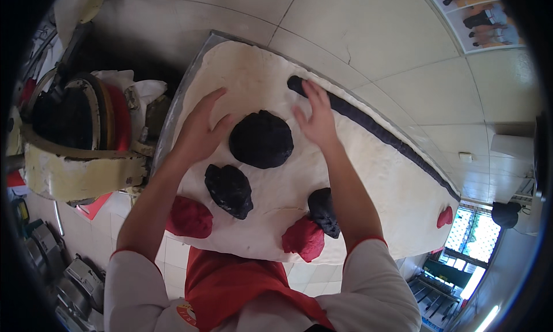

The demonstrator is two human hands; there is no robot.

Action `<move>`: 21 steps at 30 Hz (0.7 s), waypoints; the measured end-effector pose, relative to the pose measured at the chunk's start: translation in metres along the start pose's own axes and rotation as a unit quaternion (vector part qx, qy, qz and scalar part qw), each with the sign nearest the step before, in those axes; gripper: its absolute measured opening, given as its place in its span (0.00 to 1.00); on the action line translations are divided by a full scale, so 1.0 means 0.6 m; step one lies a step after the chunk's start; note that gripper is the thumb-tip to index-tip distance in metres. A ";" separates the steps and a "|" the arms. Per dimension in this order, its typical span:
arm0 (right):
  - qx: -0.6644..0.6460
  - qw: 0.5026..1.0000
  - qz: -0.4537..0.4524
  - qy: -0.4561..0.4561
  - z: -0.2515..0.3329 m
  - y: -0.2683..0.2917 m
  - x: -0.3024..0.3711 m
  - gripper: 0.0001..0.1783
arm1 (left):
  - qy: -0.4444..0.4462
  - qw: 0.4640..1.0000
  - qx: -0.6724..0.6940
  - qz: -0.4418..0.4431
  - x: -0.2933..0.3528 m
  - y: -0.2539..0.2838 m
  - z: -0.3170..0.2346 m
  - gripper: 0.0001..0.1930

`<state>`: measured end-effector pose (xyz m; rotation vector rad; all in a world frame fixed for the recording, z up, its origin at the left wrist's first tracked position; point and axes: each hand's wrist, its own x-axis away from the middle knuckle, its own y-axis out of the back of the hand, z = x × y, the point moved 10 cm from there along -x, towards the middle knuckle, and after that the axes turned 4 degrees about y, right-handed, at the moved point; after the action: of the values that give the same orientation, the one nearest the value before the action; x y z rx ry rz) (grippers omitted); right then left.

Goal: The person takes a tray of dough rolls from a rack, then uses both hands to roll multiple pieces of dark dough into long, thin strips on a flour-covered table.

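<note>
A large round lump of black dough (262, 139) lies on a broad cream-coloured dough sheet (397, 179) covering the table. My left hand (201, 130) is just left of that lump, fingers spread and holding nothing. To its right, my right hand (316, 113) is open too, its fingertips over the end of a long black dough strip (374, 128) along the sheet's far edge; whether they touch it I cannot tell. Closer to me are a smaller black dough piece (229, 191), a red dough lump (192, 217), another red lump (303, 238) and a black lump (323, 211), partly behind my right forearm.
A cream-painted machine (86, 173) with a worn rim stands close by the table's left side. Beyond the far edge rises a tiled wall (351, 29) bearing a poster (481, 18). A small red dough piece (444, 217) sits near the sheet's right end. Metal pots (83, 283) stand at lower left.
</note>
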<state>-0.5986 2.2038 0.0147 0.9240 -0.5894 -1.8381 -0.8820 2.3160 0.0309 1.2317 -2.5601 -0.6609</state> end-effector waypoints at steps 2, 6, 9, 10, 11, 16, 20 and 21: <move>-0.051 0.992 0.108 0.037 0.103 -0.028 0.085 0.56 | 0.032 0.999 0.006 -0.043 0.074 0.047 -0.002 0.31; 0.076 0.961 0.197 0.179 0.181 -0.069 0.121 0.62 | 0.065 0.996 0.025 -0.063 0.188 0.049 -0.037 0.29; 0.012 0.969 0.167 0.182 0.146 -0.087 0.066 0.58 | 0.051 0.994 0.037 -0.088 0.241 0.031 -0.059 0.28; -0.021 0.976 0.162 0.146 0.136 -0.096 0.051 0.55 | 0.050 0.994 0.040 -0.094 0.264 0.031 -0.064 0.27; -0.050 0.980 0.159 0.108 0.124 -0.100 0.042 0.52 | 0.069 0.991 0.064 -0.091 0.283 0.028 -0.059 0.28; -0.562 0.744 0.155 -0.326 0.088 -0.120 0.063 0.39 | 0.125 0.929 0.332 -0.104 0.298 -0.038 -0.037 0.31; -0.628 0.710 0.098 -0.303 0.170 -0.024 0.153 0.35 | 0.197 0.748 0.616 -0.147 0.234 -0.137 -0.060 0.38; -0.561 0.773 0.096 -0.279 0.187 -0.011 0.161 0.36 | 0.208 0.680 0.685 -0.158 0.219 -0.155 -0.069 0.41</move>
<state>-0.7168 2.1188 0.0442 -0.4889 0.1536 -1.8109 -0.8844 2.1502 0.0224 1.7944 -2.1559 1.6834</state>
